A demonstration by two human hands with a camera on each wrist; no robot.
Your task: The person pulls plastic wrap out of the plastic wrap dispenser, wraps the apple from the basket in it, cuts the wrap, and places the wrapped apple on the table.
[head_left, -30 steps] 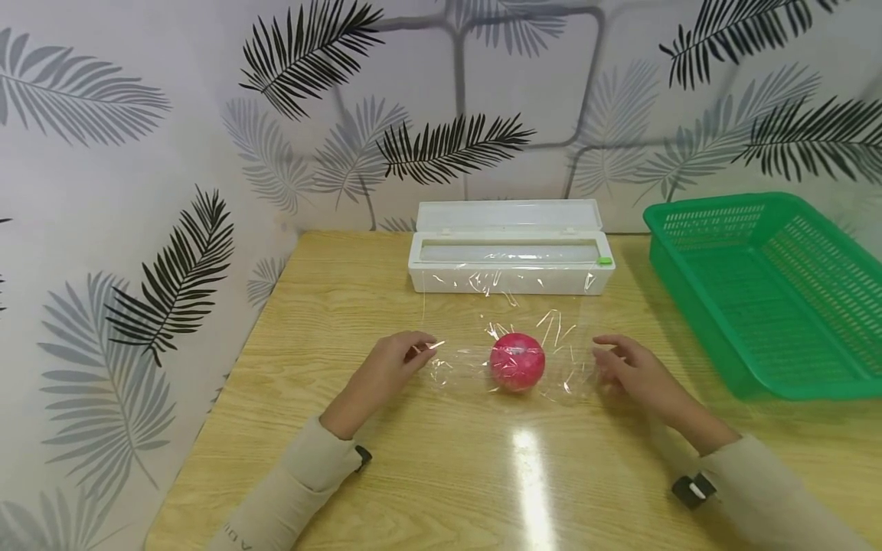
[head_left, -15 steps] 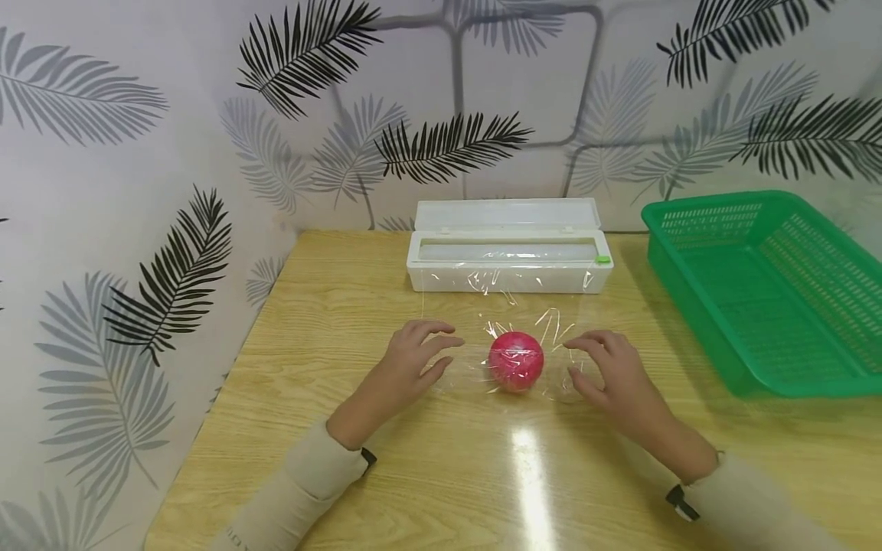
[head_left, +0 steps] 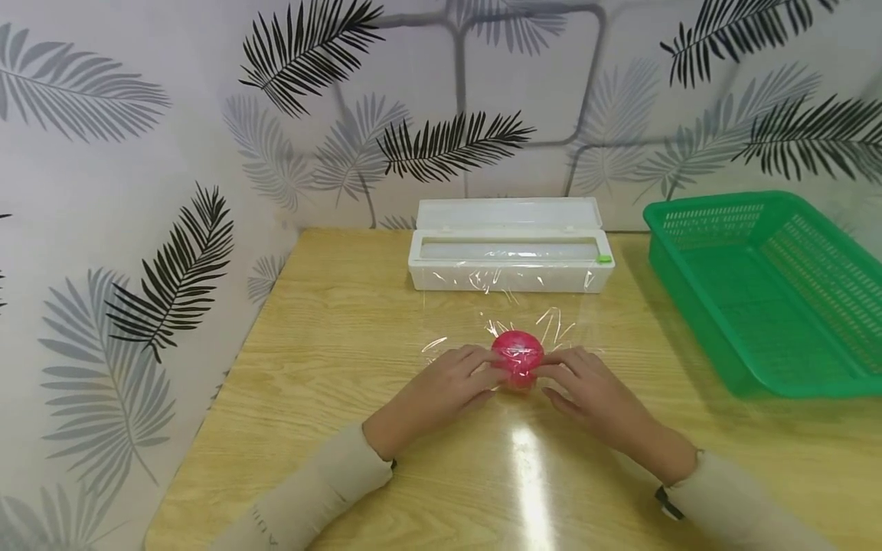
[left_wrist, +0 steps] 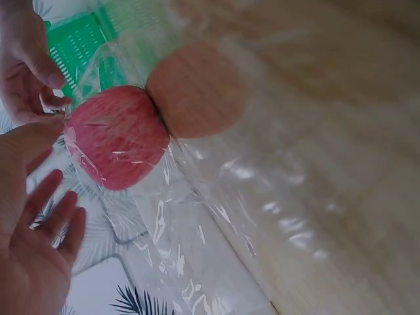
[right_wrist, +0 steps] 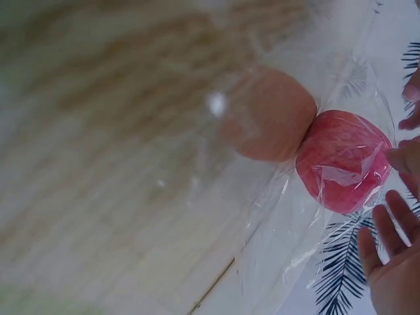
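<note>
A red apple (head_left: 517, 350) sits on the table under a clear sheet of cling film (head_left: 554, 325). The film runs back to a white dispenser box (head_left: 510, 277) with its lid up. From the left, my left hand (head_left: 444, 390) reaches its fingertips to the covered apple; from the right, my right hand (head_left: 594, 394) does the same. In the left wrist view, the left thumb (left_wrist: 39, 134) is at the top of the apple (left_wrist: 118, 138) and the other fingers are spread. The right wrist view has the right thumb (right_wrist: 401, 157) against the wrapped apple (right_wrist: 344, 161), fingers apart.
A green plastic basket (head_left: 740, 314) stands at the right of the wooden table (head_left: 331, 306). A green slider (head_left: 604, 259) is at the right end of the dispenser box. A leaf-patterned covering (head_left: 482, 84) rises behind the table and along its left.
Both hands have moved inward from the film's side edges to the apple, their fingers having loosened from the edges on the way. The apple and box stay in place.
</note>
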